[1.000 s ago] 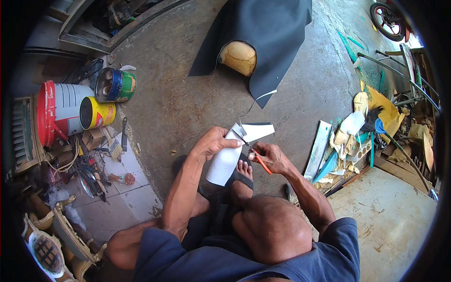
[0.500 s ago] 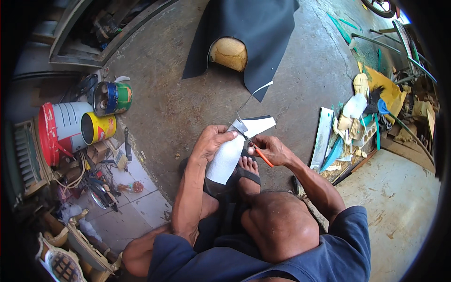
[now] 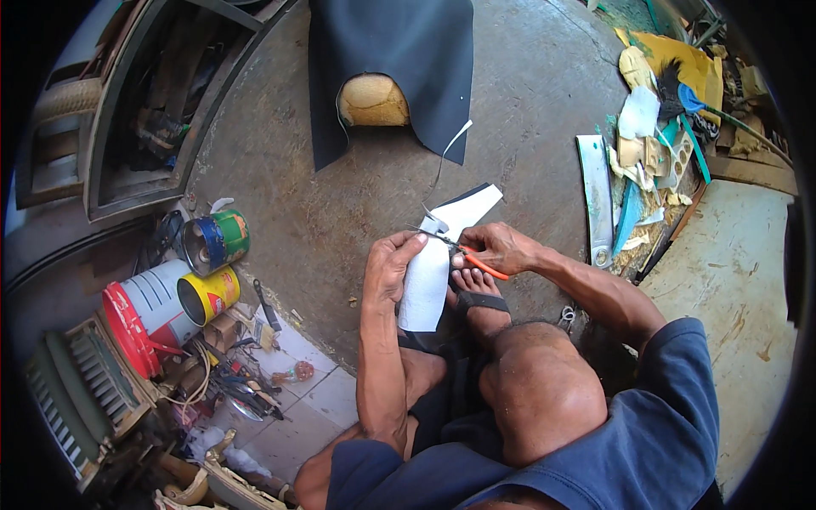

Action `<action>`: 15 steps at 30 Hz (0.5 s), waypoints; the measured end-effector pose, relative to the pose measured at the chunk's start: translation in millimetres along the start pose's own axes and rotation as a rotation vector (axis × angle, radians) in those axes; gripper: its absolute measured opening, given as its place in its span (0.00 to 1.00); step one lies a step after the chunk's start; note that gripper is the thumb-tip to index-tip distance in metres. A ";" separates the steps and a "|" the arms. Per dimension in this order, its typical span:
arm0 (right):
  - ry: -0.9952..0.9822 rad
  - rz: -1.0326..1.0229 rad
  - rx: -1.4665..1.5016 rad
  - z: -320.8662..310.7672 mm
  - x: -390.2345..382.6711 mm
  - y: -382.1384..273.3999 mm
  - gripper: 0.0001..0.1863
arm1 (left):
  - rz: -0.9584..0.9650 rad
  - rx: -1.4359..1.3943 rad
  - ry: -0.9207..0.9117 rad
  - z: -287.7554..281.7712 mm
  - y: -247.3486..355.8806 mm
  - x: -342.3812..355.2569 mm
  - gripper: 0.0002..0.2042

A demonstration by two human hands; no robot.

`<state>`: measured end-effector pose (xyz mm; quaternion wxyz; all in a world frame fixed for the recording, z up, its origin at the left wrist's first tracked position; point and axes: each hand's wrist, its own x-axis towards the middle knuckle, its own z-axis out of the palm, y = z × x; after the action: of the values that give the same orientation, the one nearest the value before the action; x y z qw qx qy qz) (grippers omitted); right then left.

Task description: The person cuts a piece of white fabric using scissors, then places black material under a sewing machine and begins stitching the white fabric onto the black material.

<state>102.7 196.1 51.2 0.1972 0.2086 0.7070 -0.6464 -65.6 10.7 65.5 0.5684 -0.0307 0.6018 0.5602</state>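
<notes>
Hold white piece taut close to the cut, take short, even snips, skin clear of the edge | white piece: near side of dark sheet | left hand: nearly closed, pinching white piece | right hand: curled closed around orange-handled scissors, near side of dark sheet, toward its right edge

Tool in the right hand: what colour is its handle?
Orange handle, showing best in the head view, just below the right hand.
</notes>
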 end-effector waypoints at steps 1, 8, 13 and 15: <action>-0.015 0.015 0.002 -1.0 -0.2 0.1 0.31 | 0.012 0.018 0.020 0.0 1.1 0.4 0.12; 0.029 -0.021 -0.026 5.7 1.7 -2.3 0.29 | -0.001 0.012 0.023 -1.6 2.5 -4.1 0.11; 0.016 0.022 -0.005 -6.3 2.2 2.1 0.34 | -0.005 -0.004 0.020 -11.4 4.6 -1.9 0.08; -0.024 -0.019 -0.058 -17.3 -0.7 -1.3 0.35 | 0.007 0.046 0.004 -10.9 10.2 -4.5 0.09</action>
<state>102.4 213.2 54.2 0.2056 0.1883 0.7248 -0.6300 -77.9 4.1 72.3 0.5657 -0.0167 0.6157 0.5483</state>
